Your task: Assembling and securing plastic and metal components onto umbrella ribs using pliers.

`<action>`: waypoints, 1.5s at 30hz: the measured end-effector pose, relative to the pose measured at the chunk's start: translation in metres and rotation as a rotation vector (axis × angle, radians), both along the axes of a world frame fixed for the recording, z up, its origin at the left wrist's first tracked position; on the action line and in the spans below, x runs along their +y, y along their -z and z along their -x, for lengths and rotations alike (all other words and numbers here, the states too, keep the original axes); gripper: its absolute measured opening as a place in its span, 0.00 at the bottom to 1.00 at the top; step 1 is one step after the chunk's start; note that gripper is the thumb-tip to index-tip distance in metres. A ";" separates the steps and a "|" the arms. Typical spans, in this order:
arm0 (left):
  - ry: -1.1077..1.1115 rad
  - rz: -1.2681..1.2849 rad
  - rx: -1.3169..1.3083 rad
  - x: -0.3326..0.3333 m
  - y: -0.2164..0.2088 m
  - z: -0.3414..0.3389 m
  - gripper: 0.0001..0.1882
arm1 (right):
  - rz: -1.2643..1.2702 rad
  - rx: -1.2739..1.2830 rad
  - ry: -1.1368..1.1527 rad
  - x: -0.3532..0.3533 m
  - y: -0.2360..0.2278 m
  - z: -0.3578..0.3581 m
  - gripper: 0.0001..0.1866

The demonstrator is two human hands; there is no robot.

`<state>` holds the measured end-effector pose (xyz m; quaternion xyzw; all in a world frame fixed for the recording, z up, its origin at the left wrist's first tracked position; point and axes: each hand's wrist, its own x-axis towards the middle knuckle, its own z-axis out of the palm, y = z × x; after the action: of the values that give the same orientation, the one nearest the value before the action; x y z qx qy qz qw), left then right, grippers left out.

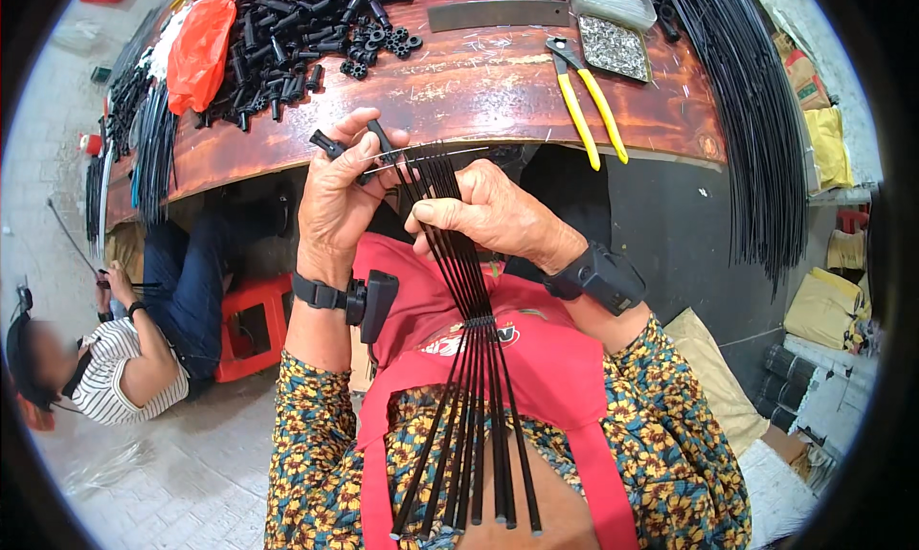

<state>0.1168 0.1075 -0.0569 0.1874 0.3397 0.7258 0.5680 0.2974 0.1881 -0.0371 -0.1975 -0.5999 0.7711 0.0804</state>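
Note:
My right hand [498, 210] is closed around a fan of thin black rods [466, 282] that look like umbrella ribs. They cross at a narrow joined band above my lap, and their thicker lower ends spread toward me. At the rods' upper ends, my left hand [335, 201] pinches a black flanged plastic tube [326, 144], its fingers partly hidden. Another dark tubular piece [381, 136] stands beside its fingertips. A thin, light wire [467, 154] runs from the left fingers across the rod tips to the right hand.
Ahead is a worn wooden table [459, 100] with a pile of black plastic tubes [278, 43], a red bag [203, 52], a metal strip [498, 15] and yellow-handled pliers [586, 110]. Long black rods [766, 148] hang over its right side. A seated person [134, 359] works at left.

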 end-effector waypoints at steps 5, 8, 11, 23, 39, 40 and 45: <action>0.027 -0.044 -0.038 0.004 0.008 0.002 0.17 | 0.003 0.020 0.006 0.001 0.003 0.000 0.13; 0.008 -0.026 -0.020 0.003 0.003 0.001 0.18 | 0.027 0.018 0.012 -0.001 -0.001 0.000 0.13; -0.003 -0.018 0.009 0.001 0.000 0.001 0.18 | 0.037 0.008 0.015 -0.002 -0.002 0.001 0.13; 0.030 -0.066 0.010 0.001 0.002 0.003 0.17 | -0.001 0.015 0.017 -0.002 0.002 0.002 0.13; -0.025 -0.014 0.048 0.001 0.006 0.000 0.17 | -0.005 0.001 0.014 0.001 0.001 0.002 0.14; -0.022 -0.013 0.048 0.002 0.006 0.000 0.17 | -0.005 0.001 0.017 0.000 0.001 0.001 0.14; -0.010 -0.054 0.036 0.000 0.010 0.002 0.18 | 0.053 0.029 0.025 -0.001 0.004 0.002 0.13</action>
<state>0.1150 0.1073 -0.0672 0.2143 0.3311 0.7341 0.5528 0.2951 0.1868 -0.0407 -0.1958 -0.5757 0.7883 0.0935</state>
